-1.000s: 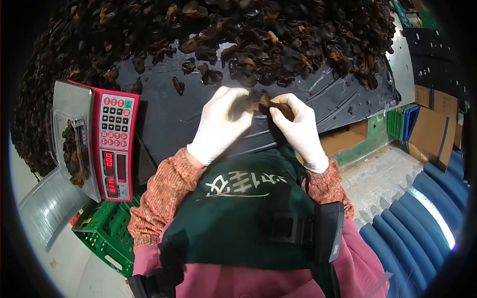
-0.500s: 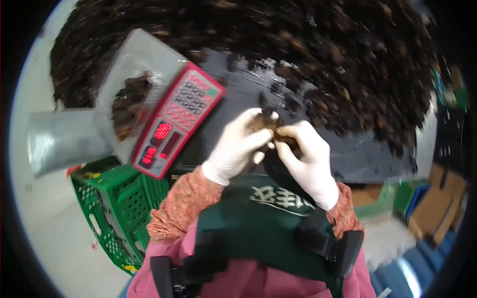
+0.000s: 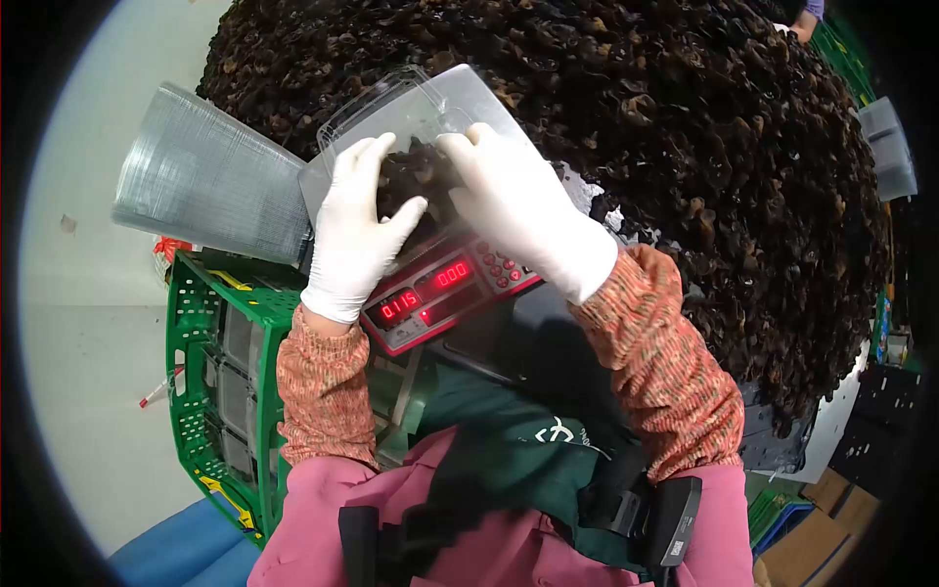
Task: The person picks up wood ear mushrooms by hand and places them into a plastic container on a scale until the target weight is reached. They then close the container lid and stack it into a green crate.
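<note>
A clear plastic box (image 3: 445,115) with dark wood ear mushrooms (image 3: 419,178) in it sits on the red scale (image 3: 430,305), whose lit display reads 0.115 and 0.00. My left hand (image 3: 354,220), in a white glove, is at the box's left side, fingers stretched and thumb apart over the mushrooms. From the right my right hand (image 3: 523,210), also gloved, reaches over the box. Its finger and thumb are apart at the edge of the mushrooms, and its other fingers are mostly hidden. Nothing shows between the fingers of either hand.
A large heap of wood ear mushrooms (image 3: 675,157) covers the table beyond the scale. Nested clear plastic boxes (image 3: 210,176) lie left of it. Below them stands a green crate (image 3: 183,323) with clear boxes inside. Another person's hand (image 3: 805,25) shows at the far right.
Both hands have moved from over the bare tabletop to the box on the scale. The brown piece they held together is no longer between them. The view has swung left.
</note>
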Demonstrator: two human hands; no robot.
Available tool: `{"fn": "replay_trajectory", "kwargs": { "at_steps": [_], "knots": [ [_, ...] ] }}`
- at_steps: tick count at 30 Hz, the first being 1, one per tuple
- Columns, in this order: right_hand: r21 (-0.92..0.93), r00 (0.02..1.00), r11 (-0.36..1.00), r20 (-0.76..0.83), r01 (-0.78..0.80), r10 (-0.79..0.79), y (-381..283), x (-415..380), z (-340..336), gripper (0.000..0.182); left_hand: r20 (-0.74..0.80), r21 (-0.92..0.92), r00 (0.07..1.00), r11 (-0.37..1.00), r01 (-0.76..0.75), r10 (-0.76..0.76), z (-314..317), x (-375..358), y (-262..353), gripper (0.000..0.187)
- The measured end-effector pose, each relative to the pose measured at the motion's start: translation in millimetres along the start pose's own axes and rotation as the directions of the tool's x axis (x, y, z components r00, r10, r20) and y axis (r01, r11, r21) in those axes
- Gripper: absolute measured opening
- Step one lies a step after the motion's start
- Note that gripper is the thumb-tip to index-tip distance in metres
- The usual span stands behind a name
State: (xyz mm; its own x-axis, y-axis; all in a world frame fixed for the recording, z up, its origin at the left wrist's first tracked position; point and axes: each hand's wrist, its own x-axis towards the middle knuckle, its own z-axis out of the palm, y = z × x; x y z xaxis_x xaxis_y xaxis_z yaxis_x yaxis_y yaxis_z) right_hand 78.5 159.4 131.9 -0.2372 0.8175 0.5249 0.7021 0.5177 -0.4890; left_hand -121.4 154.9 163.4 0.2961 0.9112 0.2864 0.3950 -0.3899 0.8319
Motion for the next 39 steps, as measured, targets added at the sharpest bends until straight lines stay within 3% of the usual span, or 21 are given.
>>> {"fn": "replay_trajectory", "kwargs": {
  "at_steps": [3, 4, 6, 9, 13, 15, 16, 17, 18, 19, 21, 22, 23, 25, 26, 29, 31, 33, 36, 37, 39],
  "knots": [
    [0.267, 0.998, 0.964, -0.058, -0.009, 0.025, 0, -14, -25, 0.028, -0.008, 0.002, 1.000, 1.000, 0.020, -0.020, -12, -7, -5, 0.043],
    [0.263, 0.993, 0.959, -0.017, -0.108, 0.116, 3, -25, -39, 0.037, -0.020, -0.007, 0.999, 1.000, 0.028, -0.028, -17, -9, -6, 0.044],
    [0.274, 0.968, 0.934, -0.036, -0.230, 0.249, 16, -58, -59, 0.037, -0.049, -0.031, 0.998, 0.998, 0.046, -0.047, -28, -13, -9, 0.044],
    [0.251, 0.849, 0.833, -0.069, -0.493, 0.524, 27, -116, -89, 0.028, -0.124, -0.033, 0.990, 0.998, 0.061, -0.064, -38, -20, -10, 0.042],
    [0.374, 0.560, 0.582, -0.177, -0.722, 0.809, 43, -213, -127, 0.026, -0.288, -0.012, 0.955, 0.997, 0.076, -0.077, -37, -44, -3, 0.036],
    [0.360, 0.471, 0.577, -0.344, -0.733, 0.812, 47, -253, -143, 0.028, -0.309, -0.023, 0.943, 0.992, 0.121, -0.122, -28, -52, 13, 0.031],
    [0.406, 0.373, 0.538, -0.419, -0.739, 0.828, 48, -270, -149, 0.029, -0.297, -0.008, 0.947, 0.992, 0.122, -0.119, -18, -55, 16, 0.031],
    [0.303, 0.356, 0.539, -0.491, -0.786, 0.795, 44, -279, -157, 0.030, -0.283, 0.002, 0.952, 0.993, 0.120, -0.114, -7, -58, 18, 0.030],
    [0.246, 0.342, 0.541, -0.553, -0.804, 0.760, 46, -292, -160, 0.031, -0.222, 0.002, 0.966, 0.991, 0.133, -0.129, 8, -62, 19, 0.030],
    [0.188, 0.337, 0.548, -0.616, -0.815, 0.712, 49, -307, -163, 0.031, -0.134, -0.156, 0.982, 0.982, 0.108, -0.130, 23, -66, 17, 0.030],
    [0.130, 0.310, 0.514, -0.665, -0.848, 0.679, 50, -324, -165, 0.034, 0.046, -0.148, 0.994, 0.983, 0.110, -0.104, 57, -69, 20, 0.029],
    [0.083, 0.335, 0.517, -0.671, -0.852, 0.661, 48, -329, -167, 0.035, 0.124, 0.001, 0.991, 0.999, -0.040, 0.039, 73, -69, 23, 0.030],
    [0.020, 0.360, 0.502, -0.671, -0.865, 0.649, 47, -331, -167, 0.037, 0.231, -0.047, 0.973, 0.998, 0.035, -0.023, 88, -71, 29, 0.030],
    [-0.015, 0.401, 0.552, -0.703, -0.834, 0.587, 45, -331, -158, 0.036, 0.372, -0.062, 0.928, 0.997, 0.038, -0.012, 118, -77, 32, 0.030],
    [-0.230, 0.525, 0.527, -0.671, -0.818, 0.524, 47, -335, -154, 0.034, 0.405, -0.057, 0.914, 0.998, 0.006, 0.017, 130, -80, 32, 0.030],
    [-0.279, 0.691, 0.687, -0.570, -0.672, 0.445, 38, -309, -136, 0.022, 0.508, -0.095, 0.861, 0.995, 0.027, 0.025, 158, -94, 26, 0.029],
    [-0.213, 0.748, 0.765, -0.475, -0.608, 0.463, 37, -299, -122, 0.019, 0.504, -0.084, 0.856, 0.993, -0.082, 0.113, 169, -102, 20, 0.029],
    [-0.169, 0.799, 0.832, -0.430, -0.528, 0.419, 44, -289, -106, 0.022, 0.509, -0.097, 0.851, 0.991, -0.090, 0.127, 176, -108, 18, 0.029],
    [-0.428, 0.830, 0.717, -0.374, -0.550, 0.414, 46, -267, -88, 0.031, 0.522, -0.066, 0.843, 0.991, -0.115, 0.132, 181, -112, 14, 0.028],
    [-0.461, 0.823, 0.683, -0.332, -0.567, 0.460, 47, -263, -86, 0.026, 0.512, -0.057, 0.849, 0.991, -0.121, 0.133, 182, -112, 12, 0.028],
    [-0.461, 0.856, 0.723, -0.320, -0.514, 0.405, 53, -268, -83, 0.021, 0.489, -0.039, 0.862, 0.990, -0.132, 0.134, 187, -109, 9, 0.028]
  ]
}}
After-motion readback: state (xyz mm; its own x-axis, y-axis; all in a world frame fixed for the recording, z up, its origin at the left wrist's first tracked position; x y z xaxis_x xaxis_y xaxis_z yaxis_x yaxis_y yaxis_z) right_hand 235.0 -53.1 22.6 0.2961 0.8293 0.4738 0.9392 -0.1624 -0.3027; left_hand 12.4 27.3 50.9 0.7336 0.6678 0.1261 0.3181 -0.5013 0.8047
